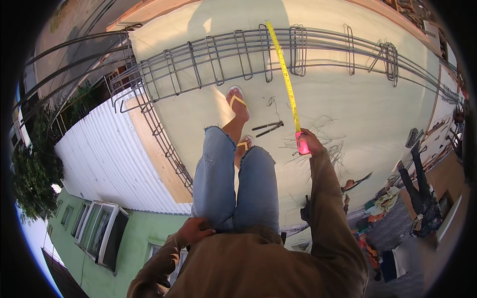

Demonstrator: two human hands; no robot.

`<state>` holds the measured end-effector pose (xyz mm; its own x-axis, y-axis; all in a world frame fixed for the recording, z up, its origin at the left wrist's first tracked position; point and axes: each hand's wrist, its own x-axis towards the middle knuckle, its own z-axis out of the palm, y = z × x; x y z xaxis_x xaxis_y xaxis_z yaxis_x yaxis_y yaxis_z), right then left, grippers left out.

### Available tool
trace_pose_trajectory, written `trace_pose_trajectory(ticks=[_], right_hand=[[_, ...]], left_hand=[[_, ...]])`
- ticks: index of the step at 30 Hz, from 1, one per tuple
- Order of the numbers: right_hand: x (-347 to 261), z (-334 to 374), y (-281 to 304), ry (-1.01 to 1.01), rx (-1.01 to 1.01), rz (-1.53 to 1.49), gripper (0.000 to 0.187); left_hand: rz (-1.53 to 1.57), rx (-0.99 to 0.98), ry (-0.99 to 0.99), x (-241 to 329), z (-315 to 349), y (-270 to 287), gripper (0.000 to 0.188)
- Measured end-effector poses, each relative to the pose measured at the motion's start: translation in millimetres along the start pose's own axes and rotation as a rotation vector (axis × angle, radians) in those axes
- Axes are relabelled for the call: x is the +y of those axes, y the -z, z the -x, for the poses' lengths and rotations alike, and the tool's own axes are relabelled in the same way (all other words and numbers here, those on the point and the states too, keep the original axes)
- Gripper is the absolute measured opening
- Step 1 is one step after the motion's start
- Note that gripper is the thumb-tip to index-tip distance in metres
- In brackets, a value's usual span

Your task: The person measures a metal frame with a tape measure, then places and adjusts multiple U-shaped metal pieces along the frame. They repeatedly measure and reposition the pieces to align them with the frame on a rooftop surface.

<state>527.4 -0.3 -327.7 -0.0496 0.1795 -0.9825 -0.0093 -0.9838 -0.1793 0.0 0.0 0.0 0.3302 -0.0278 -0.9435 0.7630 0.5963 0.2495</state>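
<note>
My right hand (313, 142) grips a pink tape measure (301, 144). Its yellow blade (284, 69) is drawn out straight, away from me, and crosses over a long rebar cage (218, 57) made of rods and rectangular stirrups. The blade's far end reaches just past the cage's far rods. My left hand (195, 230) rests on the top of my left thigh, fingers lying on the jeans, with nothing seen in it. Between my feet and the tape lies a pair of dark-handled pincers (268, 128). Loose tie wires (328, 134) are scattered beside my right hand.
Pale boards (198, 107) form the deck under my sandalled feet. At the left edge runs another rebar cage (158, 130), beyond it a white corrugated roof (107, 144) and a green building (134, 243). Loose stirrups (413, 137) lie to the right, near another person's legs (420, 174).
</note>
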Motion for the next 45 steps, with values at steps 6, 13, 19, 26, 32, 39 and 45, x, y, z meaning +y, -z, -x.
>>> trace_pose_trajectory(ticks=[6, 13, 19, 26, 32, 39, 45], right_hand=[[12, -100, -20, 0.01, 0.032, -0.076, 0.058], [105, -207, -17, 0.188, -0.029, -0.034, 0.061], [167, -264, -24, 0.291, 0.164, 0.136, 0.067], [219, -318, -75, 0.698, 0.272, 0.028, 0.057], [245, -323, -86, 0.972, 0.299, -0.013, 0.05], [220, -295, -73, 0.656, 0.318, 0.176, 0.057], [219, -286, -68, 0.55, 0.279, 0.161, 0.061]], left_hand=[[0.186, 0.528, 0.048, -40, -68, 8, 0.023], [-0.088, 1.029, -0.414, -63, -183, 10, 0.039], [-0.277, 1.049, -0.721, -61, -265, 19, 0.08], [-0.332, 1.208, -0.953, -88, -315, 9, 0.082], [-0.272, 1.49, -0.914, -97, -322, -15, 0.084], [-0.254, 1.623, -0.886, -103, -328, -22, 0.084], [-0.27, 1.68, -0.902, -106, -330, -25, 0.083]])
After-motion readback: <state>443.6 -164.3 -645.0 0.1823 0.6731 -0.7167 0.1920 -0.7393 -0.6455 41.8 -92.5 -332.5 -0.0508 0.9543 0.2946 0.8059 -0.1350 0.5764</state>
